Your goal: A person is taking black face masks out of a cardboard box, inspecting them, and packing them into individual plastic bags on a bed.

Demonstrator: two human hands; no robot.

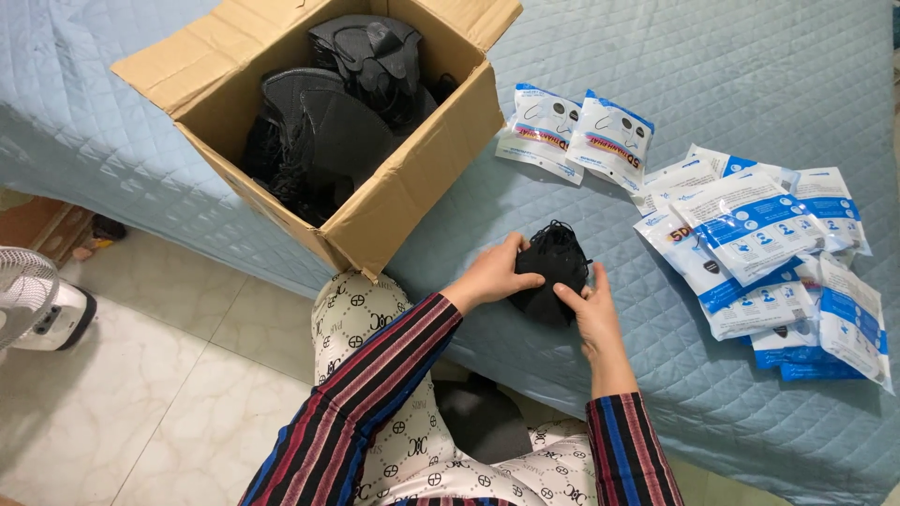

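Both hands close on a small stack of black face masks (553, 272) that rests on the blue quilted cover (750, 75) near the bed's front edge. The left hand (495, 272) grips the stack's left side, thumb over the top and fingers curled underneath, while the right hand (591, 305) pinches the lower right edge between thumb and fingertips; the two sit close together with the bundle clamped between them, its ear loops bunched at the top. Both wrists are bent inward, the left forearm reaching up from the lower left and the right forearm coming nearly straight up from below, both in striped sleeves, over knees in patterned trousers. As for progress, it looks like an early to middle stage of packing: two filled pouches (577, 136) in white and blue lie side by side just beyond the hands, and they appear to hold dark masks, though that is hard to be sure of at this size. To the right, a loose fanned pile of flat pouches (769, 253) of the same kind lies overlapped and seems still unfilled. To the upper left, the open cardboard box (422, 178) stands tilted on the cover, well stocked with more black masks (328, 122), so much of the supply appears to remain. A white fan (37, 305) stands on the tiled floor at the far left.
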